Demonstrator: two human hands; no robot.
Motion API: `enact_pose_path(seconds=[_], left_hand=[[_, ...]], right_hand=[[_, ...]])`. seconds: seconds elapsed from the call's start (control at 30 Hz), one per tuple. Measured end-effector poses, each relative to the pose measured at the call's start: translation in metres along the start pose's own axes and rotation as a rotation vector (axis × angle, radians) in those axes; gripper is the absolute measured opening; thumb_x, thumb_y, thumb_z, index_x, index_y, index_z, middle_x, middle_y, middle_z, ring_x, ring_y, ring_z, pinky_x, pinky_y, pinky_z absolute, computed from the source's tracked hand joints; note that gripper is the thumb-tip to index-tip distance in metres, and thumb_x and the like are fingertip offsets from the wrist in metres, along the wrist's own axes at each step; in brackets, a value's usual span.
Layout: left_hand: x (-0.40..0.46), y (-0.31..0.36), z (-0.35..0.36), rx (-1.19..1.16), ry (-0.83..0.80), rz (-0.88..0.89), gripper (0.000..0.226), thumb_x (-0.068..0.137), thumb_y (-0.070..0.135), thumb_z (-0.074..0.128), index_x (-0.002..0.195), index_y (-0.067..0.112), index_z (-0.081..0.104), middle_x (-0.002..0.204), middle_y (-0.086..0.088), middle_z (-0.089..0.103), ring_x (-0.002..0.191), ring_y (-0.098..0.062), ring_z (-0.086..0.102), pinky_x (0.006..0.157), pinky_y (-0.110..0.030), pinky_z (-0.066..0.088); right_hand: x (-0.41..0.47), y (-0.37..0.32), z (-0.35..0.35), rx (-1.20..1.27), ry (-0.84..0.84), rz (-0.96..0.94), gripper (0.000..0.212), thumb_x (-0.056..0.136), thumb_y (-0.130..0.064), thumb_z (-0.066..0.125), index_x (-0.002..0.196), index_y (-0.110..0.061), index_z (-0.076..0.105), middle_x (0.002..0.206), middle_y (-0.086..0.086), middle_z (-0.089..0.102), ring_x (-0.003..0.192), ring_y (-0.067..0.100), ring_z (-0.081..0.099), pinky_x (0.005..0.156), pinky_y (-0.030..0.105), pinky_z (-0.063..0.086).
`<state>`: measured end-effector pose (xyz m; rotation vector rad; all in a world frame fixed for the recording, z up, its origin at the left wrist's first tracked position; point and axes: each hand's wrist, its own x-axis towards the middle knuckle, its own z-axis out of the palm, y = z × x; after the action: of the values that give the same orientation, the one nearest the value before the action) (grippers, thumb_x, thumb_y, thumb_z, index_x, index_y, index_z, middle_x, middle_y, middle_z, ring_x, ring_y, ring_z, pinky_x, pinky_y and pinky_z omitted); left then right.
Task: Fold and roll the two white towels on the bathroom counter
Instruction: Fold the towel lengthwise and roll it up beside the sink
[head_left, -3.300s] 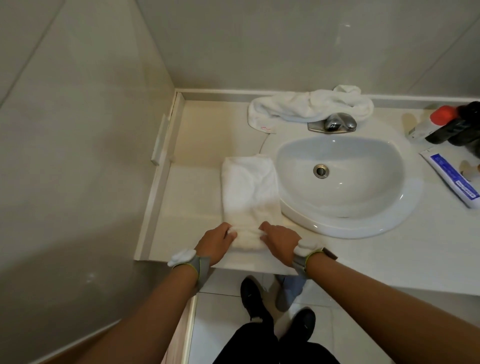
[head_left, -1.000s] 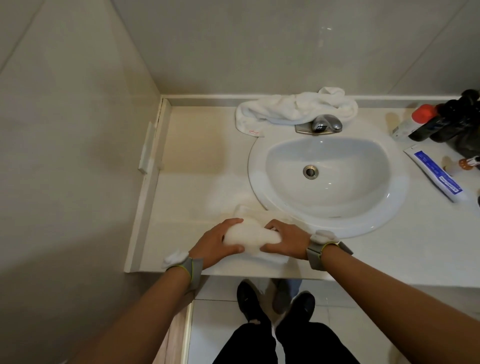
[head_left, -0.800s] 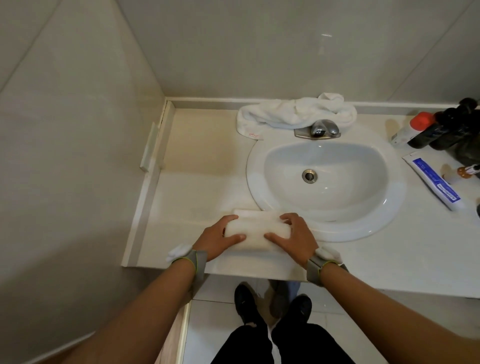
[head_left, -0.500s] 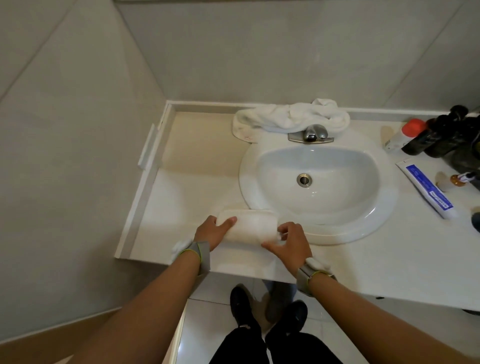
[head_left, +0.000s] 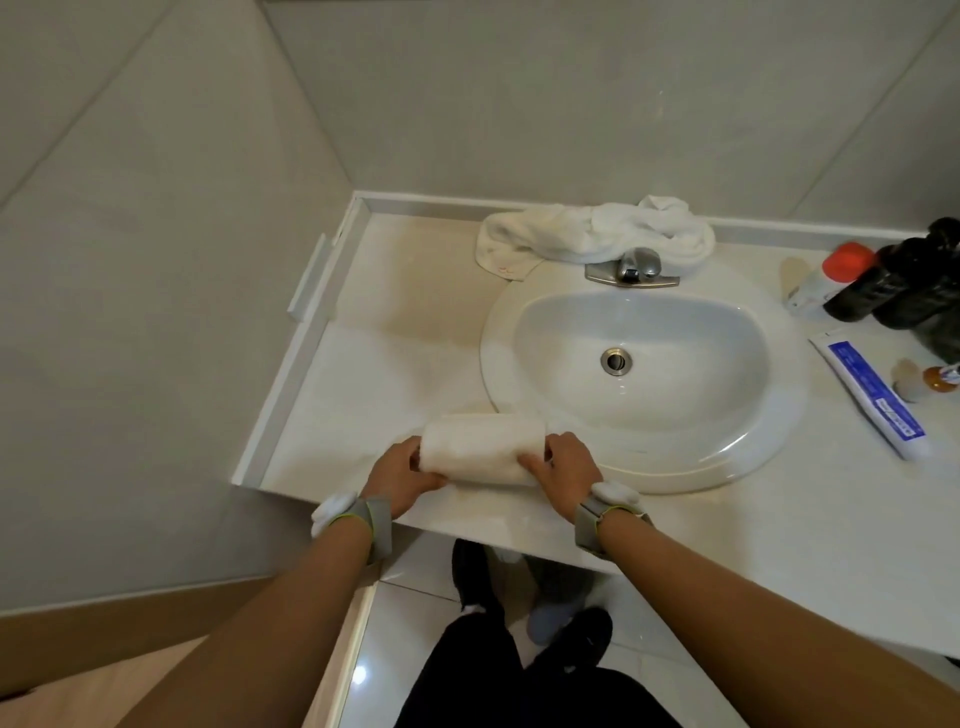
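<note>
- Broadly, the pale tabletop (head_left: 395, 364) runs from the left wall to the right edge of the view, with a raised lip along its far and left sides.
- Set into the tabletop right of centre is the oval white sink (head_left: 641, 364), a metal drain at its bottom and a chrome faucet (head_left: 634, 265) on its far rim.
- Behind the faucet, against the far lip, the second white towel (head_left: 587, 239) lies loose and crumpled, one end spread toward the left.
- Near the front edge, just left of the sink and touching its rim, the rolled towel (head_left: 480, 452) lies crosswise as a tight white cylinder.
- At the roll's left end the left hand (head_left: 402, 475) grips it, thumb laid along the near side and fingers curled round the end.
- At the roll's right end the right hand (head_left: 563, 467) has the same grip, thumb on the near face and fingers wrapped over the end.
- Both wrists wear grey bands with white pads.
- Far right stand dark bottles (head_left: 914, 286) and a red-capped container (head_left: 826, 280); nearer lies a blue-and-white tube (head_left: 867, 395).
</note>
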<state>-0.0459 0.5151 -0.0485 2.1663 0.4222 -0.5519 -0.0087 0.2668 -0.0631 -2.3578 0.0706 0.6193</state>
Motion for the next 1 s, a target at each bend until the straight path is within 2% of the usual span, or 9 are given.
enact_pose_path(seconds=[0.13,0.2,0.3,0.37,0.43,0.53,0.63,0.73,1.0], left_hand=[[0.01,0.001,0.002,-0.046,0.016,-0.025,0.017,0.087,0.026,0.075,0.098,0.02,0.063,0.088,-0.001,0.058,0.081,-0.021,0.055,0.071,-0.031,0.045],[0.018,0.002,-0.001,-0.052,0.025,-0.057,0.03,0.09,0.034,0.072,0.081,0.01,0.056,0.076,-0.004,0.046,0.071,-0.019,0.045,0.063,-0.03,0.034],[0.036,0.005,-0.008,-0.023,0.018,-0.04,0.047,0.091,0.046,0.066,0.072,0.011,0.041,0.072,-0.005,0.038,0.066,-0.02,0.037,0.061,-0.033,0.028],[0.05,0.008,-0.014,-0.02,-0.007,-0.035,0.053,0.09,0.057,0.061,0.075,0.008,0.045,0.076,-0.005,0.044,0.069,-0.026,0.045,0.065,-0.036,0.035],[0.064,0.015,-0.022,-0.039,-0.026,0.006,0.057,0.087,0.06,0.061,0.086,0.003,0.054,0.082,-0.003,0.054,0.076,-0.023,0.055,0.069,-0.032,0.043],[0.079,0.025,-0.035,-0.097,-0.13,0.082,0.038,0.086,0.034,0.076,0.113,0.016,0.057,0.103,0.01,0.058,0.089,0.001,0.058,0.071,-0.013,0.049],[0.102,0.021,-0.052,-0.077,-0.234,0.136,0.061,0.082,0.026,0.081,0.132,0.022,0.046,0.129,0.002,0.05,0.114,-0.013,0.054,0.093,-0.025,0.046],[0.131,0.024,-0.075,-0.131,-0.215,0.144,0.052,0.086,0.025,0.076,0.131,0.019,0.051,0.128,0.001,0.059,0.117,-0.017,0.058,0.088,-0.022,0.047],[0.191,0.049,-0.132,-0.15,-0.01,0.147,0.028,0.094,0.035,0.066,0.115,0.017,0.06,0.107,0.002,0.068,0.094,-0.015,0.064,0.073,-0.021,0.049]], right_hand=[[0.011,-0.002,0.002,0.006,0.009,0.041,0.045,0.091,-0.053,0.054,0.09,-0.009,0.06,0.098,0.014,0.057,0.094,0.031,0.057,0.08,0.039,0.046],[0.015,-0.002,-0.003,0.053,0.034,0.017,0.044,0.087,-0.055,0.058,0.081,-0.012,0.056,0.092,0.01,0.056,0.089,0.03,0.056,0.076,0.037,0.046],[0.017,0.0,-0.007,0.009,0.013,-0.045,0.057,0.071,-0.059,0.073,0.099,-0.011,0.061,0.101,0.005,0.052,0.092,0.024,0.051,0.079,0.036,0.049],[0.019,0.001,-0.006,-0.042,0.014,-0.058,0.065,0.064,-0.055,0.08,0.11,-0.013,0.059,0.107,0.002,0.046,0.099,0.022,0.046,0.08,0.032,0.046],[0.026,-0.002,-0.004,-0.011,0.077,-0.068,0.057,0.065,-0.048,0.081,0.105,-0.013,0.06,0.104,0.0,0.044,0.099,0.021,0.045,0.076,0.028,0.04],[0.043,-0.012,-0.004,0.057,0.156,-0.06,0.046,0.075,-0.042,0.079,0.102,-0.01,0.06,0.1,0.0,0.047,0.096,0.021,0.045,0.076,0.029,0.039],[0.065,-0.028,-0.01,0.197,0.139,0.039,0.039,0.08,-0.042,0.075,0.102,-0.013,0.061,0.096,0.004,0.058,0.09,0.023,0.052,0.075,0.033,0.045],[0.09,-0.052,-0.018,0.332,0.078,0.052,0.034,0.083,-0.037,0.074,0.106,-0.014,0.063,0.096,0.004,0.068,0.085,0.023,0.061,0.073,0.033,0.05],[0.157,-0.106,-0.028,0.409,0.072,0.01,0.036,0.084,-0.025,0.075,0.115,-0.01,0.064,0.107,0.008,0.07,0.096,0.024,0.064,0.08,0.025,0.049]])
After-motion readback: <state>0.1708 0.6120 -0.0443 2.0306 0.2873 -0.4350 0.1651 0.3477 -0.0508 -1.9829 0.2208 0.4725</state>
